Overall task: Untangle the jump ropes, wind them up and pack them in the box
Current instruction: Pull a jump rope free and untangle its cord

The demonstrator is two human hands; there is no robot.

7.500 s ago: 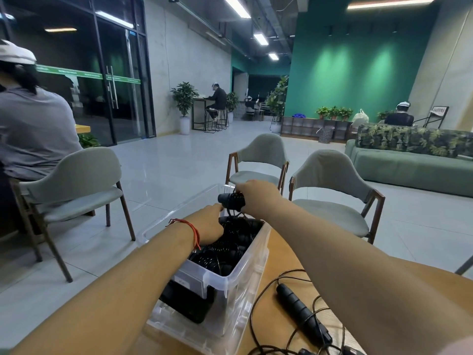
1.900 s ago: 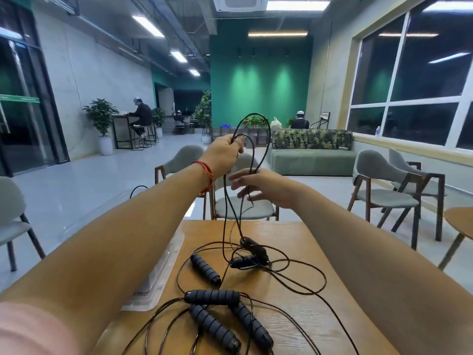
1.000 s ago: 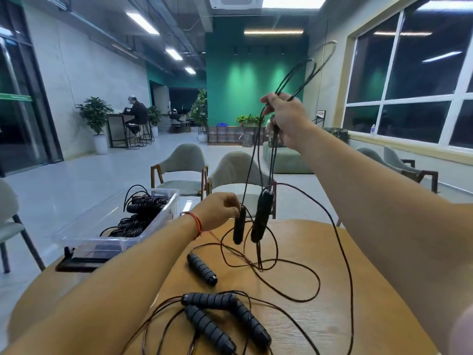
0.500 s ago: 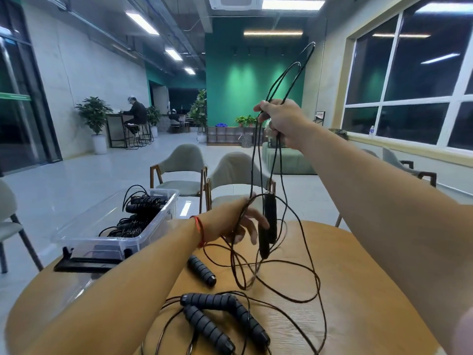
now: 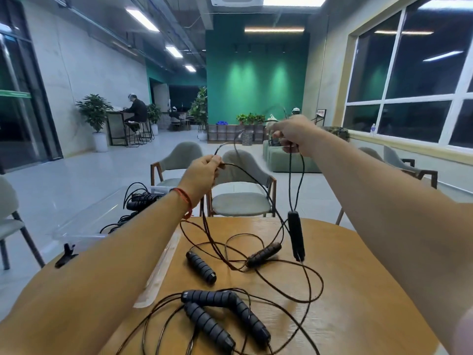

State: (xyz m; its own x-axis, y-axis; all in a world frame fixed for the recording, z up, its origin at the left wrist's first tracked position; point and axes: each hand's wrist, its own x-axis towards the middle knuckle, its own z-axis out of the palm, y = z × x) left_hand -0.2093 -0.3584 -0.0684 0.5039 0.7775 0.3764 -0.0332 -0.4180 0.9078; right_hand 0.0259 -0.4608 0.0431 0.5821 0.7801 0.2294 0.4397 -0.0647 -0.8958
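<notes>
In the head view, the left grip point(image 5: 202, 172) is pinching a thin black cord point(image 5: 290, 180) between thumb and fingertips. The right grip point(image 5: 294, 134) is clenching around two strands of it higher up. One smooth black handle point(image 5: 296, 235) is dangling from those strands, its tip just over the table point(image 5: 358, 290); whether it is touching the wood is hard to say. The rest of the jump ropes are lying on the table. A ribbed handle point(image 5: 263, 254) is sitting in the middle of the loops and another point(image 5: 201, 267) is lying beside it. Three more point(image 5: 208, 326) are crossing one another at the near edge, with cord looping over and under them.

The cord is looking light, limp and a little springy, so loops are likely to snag on each other. The handles are carrying most of the weight, and their foam ribs are offering a sure hold. Taking a handle and running the cord through the other grip seems the safest way to free it.

The clear box point(image 5: 84, 226) is standing to the left, its near end hidden behind the left forearm. Wound black ropes point(image 5: 139, 198) are sitting in its far end. A clear lid point(image 5: 158, 272) seems to be lying on the table beside it.
</notes>
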